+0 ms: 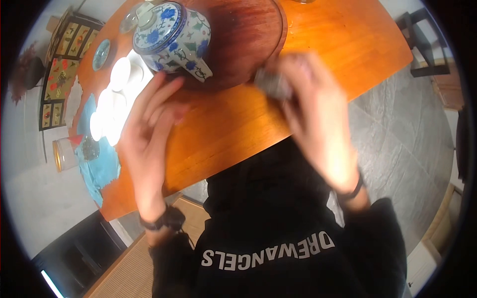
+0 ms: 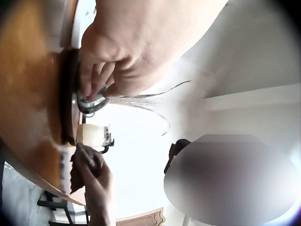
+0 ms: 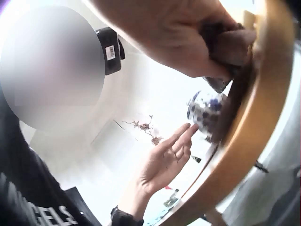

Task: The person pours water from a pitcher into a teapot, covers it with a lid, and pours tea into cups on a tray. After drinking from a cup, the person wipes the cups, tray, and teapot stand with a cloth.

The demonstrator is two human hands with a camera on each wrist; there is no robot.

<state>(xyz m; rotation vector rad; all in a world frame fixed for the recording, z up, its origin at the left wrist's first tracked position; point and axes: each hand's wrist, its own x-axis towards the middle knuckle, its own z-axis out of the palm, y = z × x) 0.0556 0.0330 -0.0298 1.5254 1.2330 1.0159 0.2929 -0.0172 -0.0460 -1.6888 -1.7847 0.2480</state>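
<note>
A blue-and-white floral teapot stands on a round dark-red wooden tray, its spout pointing toward the person. Beside the spout my left hand hovers with loose, slightly bent fingers, nothing between them. My right hand grips a dark grey-brown crumpled thing close to the tray's near rim. In the left wrist view, this thing has a jagged brown edge; I cannot tell what it is. The right wrist view shows its grey end poking out under the fingers.
White cups cluster left of the teapot on the wooden table. A small patterned dish lies beyond them. At the left edge are a blue cloth and a glass jar. A dark chair stands at the right.
</note>
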